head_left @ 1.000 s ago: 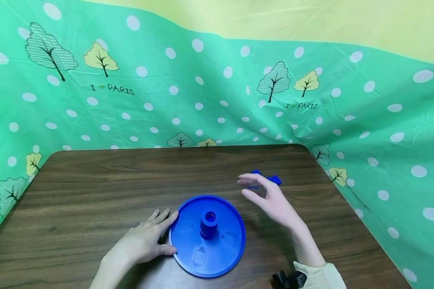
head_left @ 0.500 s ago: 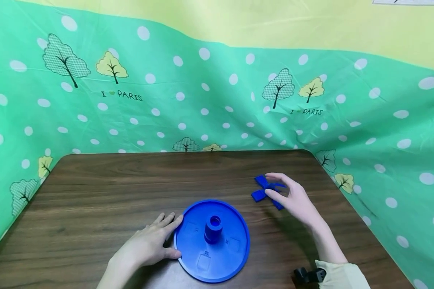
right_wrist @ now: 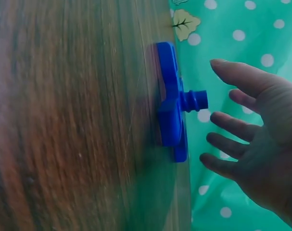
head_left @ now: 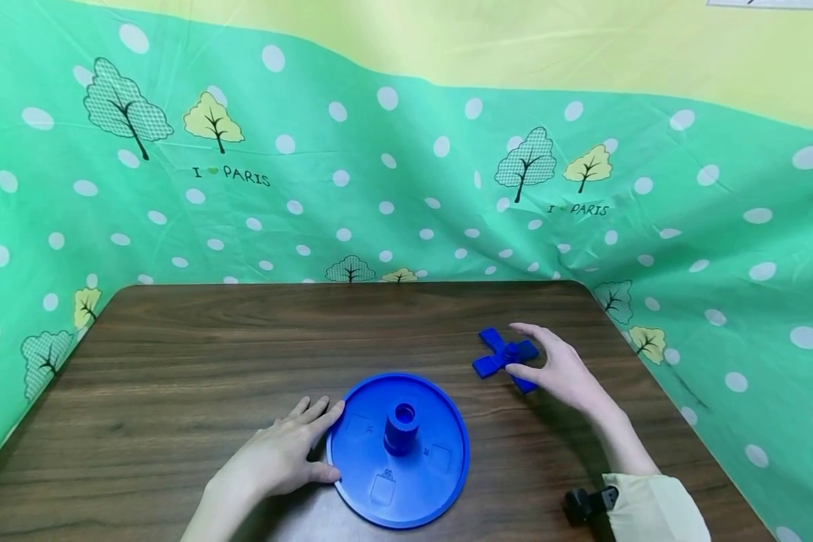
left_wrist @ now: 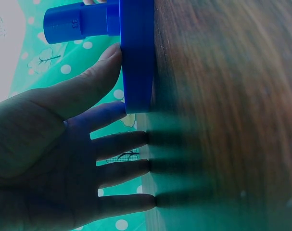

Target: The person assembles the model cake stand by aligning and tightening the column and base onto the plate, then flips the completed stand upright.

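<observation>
A round blue plastic disc (head_left: pixel 362 485) with a raised rim and a hollow upright post (head_left: pixel 402 433) at its centre lies on the table. My left hand (head_left: pixel 271 459) rests at its left edge, thumb and index fingertip touching the rim, the other fingers spread on the wood. Farther back on the right lies a blue four-armed cross piece (head_left: pixel 493 365). Its short ridged stem (right_wrist: pixel 196 100) points up from the table. Over the cross hovers my right hand (head_left: pixel 565 369), fingers apart and loosely bent, with a gap between fingertips and stem in the right wrist view.
The dark wood-grain table (head_left: pixel 244 331) has rounded back corners. A green polka-dot cloth (head_left: pixel 393 188) with printed trees hangs behind and beside it. A black wrist camera (head_left: pixel 589 504) sits by the right sleeve (head_left: pixel 657 508).
The right hand has moved rightward and the blue cross has come into fuller view. Its fingers have spread off the cross's middle since half a second ago. The left hand stays at the disc.
</observation>
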A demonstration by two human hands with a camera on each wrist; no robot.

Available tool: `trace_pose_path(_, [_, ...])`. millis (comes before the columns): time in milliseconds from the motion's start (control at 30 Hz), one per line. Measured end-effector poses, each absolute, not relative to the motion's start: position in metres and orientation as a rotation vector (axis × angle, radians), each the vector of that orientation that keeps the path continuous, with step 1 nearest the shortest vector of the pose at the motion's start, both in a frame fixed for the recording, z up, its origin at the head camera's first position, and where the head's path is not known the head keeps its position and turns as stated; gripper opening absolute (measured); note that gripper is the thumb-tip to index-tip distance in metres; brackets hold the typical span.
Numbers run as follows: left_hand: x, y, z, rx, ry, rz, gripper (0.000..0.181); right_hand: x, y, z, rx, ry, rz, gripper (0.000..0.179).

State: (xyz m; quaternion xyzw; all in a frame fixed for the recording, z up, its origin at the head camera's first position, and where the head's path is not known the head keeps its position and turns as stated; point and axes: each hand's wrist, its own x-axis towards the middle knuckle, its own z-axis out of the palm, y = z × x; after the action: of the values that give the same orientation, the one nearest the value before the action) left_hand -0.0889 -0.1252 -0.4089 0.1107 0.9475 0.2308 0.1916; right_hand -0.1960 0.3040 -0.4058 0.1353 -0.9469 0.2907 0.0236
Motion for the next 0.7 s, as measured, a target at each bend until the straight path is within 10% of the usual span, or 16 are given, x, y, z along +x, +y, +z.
trace_pose_path(700, [-0.09,-0.125,-0.409,0.3,2.661,0.637,0.094,-0.206,0.325,-0.416,0.541,-3.218,0.678,0.106])
